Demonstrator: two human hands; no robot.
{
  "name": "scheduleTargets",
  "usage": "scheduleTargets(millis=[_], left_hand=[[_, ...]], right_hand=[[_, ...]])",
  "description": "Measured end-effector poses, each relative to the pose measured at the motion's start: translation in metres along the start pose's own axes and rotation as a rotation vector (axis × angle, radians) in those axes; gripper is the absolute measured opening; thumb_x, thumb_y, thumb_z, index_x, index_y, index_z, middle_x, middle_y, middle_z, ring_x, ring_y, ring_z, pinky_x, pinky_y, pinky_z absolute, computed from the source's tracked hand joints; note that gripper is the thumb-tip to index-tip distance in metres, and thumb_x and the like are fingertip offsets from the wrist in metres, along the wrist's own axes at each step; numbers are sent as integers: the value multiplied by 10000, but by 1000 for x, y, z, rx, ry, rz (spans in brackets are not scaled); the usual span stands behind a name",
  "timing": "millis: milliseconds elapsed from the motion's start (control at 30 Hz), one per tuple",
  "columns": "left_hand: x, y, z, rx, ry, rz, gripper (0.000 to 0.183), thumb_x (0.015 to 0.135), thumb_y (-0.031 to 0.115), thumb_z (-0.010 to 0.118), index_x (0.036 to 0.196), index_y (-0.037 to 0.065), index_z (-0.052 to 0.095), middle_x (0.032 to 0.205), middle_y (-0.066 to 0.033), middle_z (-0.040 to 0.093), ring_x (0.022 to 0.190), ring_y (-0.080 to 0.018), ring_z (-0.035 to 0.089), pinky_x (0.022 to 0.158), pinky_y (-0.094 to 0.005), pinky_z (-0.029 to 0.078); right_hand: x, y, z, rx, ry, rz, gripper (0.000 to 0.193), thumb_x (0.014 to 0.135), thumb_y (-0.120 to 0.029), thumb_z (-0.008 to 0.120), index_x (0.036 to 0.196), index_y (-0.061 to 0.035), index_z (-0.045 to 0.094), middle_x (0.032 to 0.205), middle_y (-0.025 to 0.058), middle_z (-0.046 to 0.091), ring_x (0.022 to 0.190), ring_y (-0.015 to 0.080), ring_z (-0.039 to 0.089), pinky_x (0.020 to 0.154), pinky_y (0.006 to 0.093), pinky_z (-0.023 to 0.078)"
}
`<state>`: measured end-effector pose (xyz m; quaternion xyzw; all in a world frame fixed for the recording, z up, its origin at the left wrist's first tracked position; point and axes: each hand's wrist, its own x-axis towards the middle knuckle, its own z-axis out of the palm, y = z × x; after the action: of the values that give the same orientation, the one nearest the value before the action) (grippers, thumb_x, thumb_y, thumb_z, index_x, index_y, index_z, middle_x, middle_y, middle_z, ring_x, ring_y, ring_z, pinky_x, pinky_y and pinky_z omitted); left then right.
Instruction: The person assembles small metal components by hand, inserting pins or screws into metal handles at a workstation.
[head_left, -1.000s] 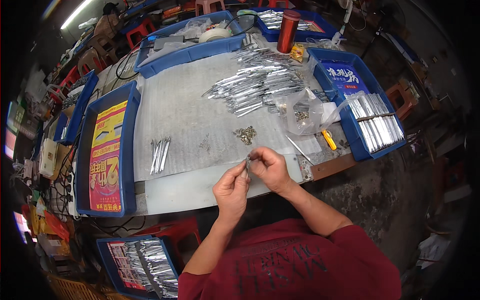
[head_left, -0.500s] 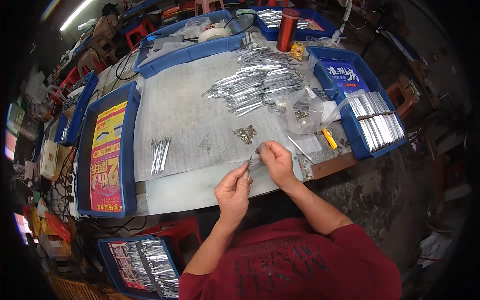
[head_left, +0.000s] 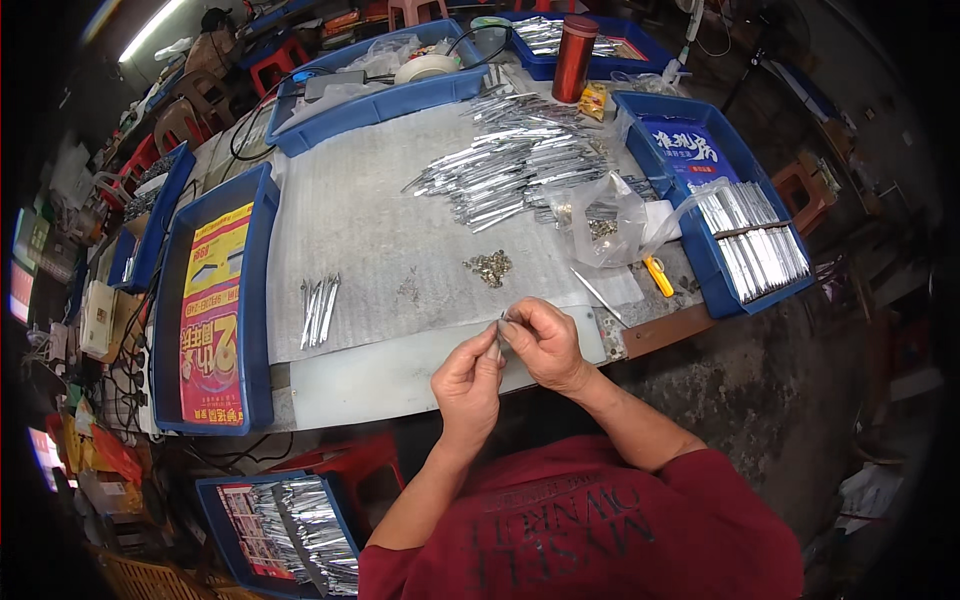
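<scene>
My left hand (head_left: pixel 467 385) is closed in a pinch around a slim metal strip (head_left: pixel 502 317); only its tip shows above the fingers. The fingertips of my right hand (head_left: pixel 548 346) meet at that same tip, pinched together, and whatever they hold is hidden. Just beyond my hands lies a small heap of brass-coloured metal parts (head_left: pixel 488 267). To the left, a short row of silver strips (head_left: pixel 319 311) rests on the grey sheet (head_left: pixel 370 220). A large loose pile of similar strips (head_left: pixel 520 160) covers the far right of the sheet.
Blue trays stand around the work: one at left (head_left: pixel 262 330), one at the back (head_left: pixel 390 106), one at right (head_left: pixel 740 165) with stacked strips. A clear plastic bag (head_left: pixel 610 225), a yellow cutter (head_left: pixel 658 277) and a red flask (head_left: pixel 574 62) are at the right side.
My right hand has moved left and slightly down from near the brass heap, and its fingertips now meet the strip's tip. My left hand has hardly moved.
</scene>
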<state>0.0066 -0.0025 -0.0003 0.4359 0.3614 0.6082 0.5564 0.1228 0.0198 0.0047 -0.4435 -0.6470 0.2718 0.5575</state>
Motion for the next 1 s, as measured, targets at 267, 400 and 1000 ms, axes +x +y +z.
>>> scheduleTargets(millis=[267, 400, 1000], left_hand=[[-2, -2, -1, 130, 16, 93, 198, 828, 5, 509, 1019, -10, 561, 704, -13, 527, 502, -19, 394, 413, -145, 303], [-2, -6, -2, 136, -24, 33, 207, 819, -19, 499, 1014, -33, 564, 779, -35, 554, 666, -73, 495, 586, -197, 416], [1, 1, 4, 127, -45, 25, 182, 815, -9, 511, 982, -42, 576, 724, -25, 548, 628, -79, 486, 554, -199, 403]], right_hand=[[-3, -3, 6, -40, 27, 12, 103, 794, -81, 530, 776, 14, 495, 671, 127, 519, 584, 258, 512, 523, 319, 406], [-4, 2, 6, -13, 29, 86, 105, 807, -82, 510, 780, 18, 490, 666, 134, 512, 583, 265, 502, 525, 322, 402], [-7, -1, 0, 45, 58, 174, 121, 822, -92, 497, 792, 25, 491, 669, 130, 515, 585, 220, 499, 532, 299, 403]])
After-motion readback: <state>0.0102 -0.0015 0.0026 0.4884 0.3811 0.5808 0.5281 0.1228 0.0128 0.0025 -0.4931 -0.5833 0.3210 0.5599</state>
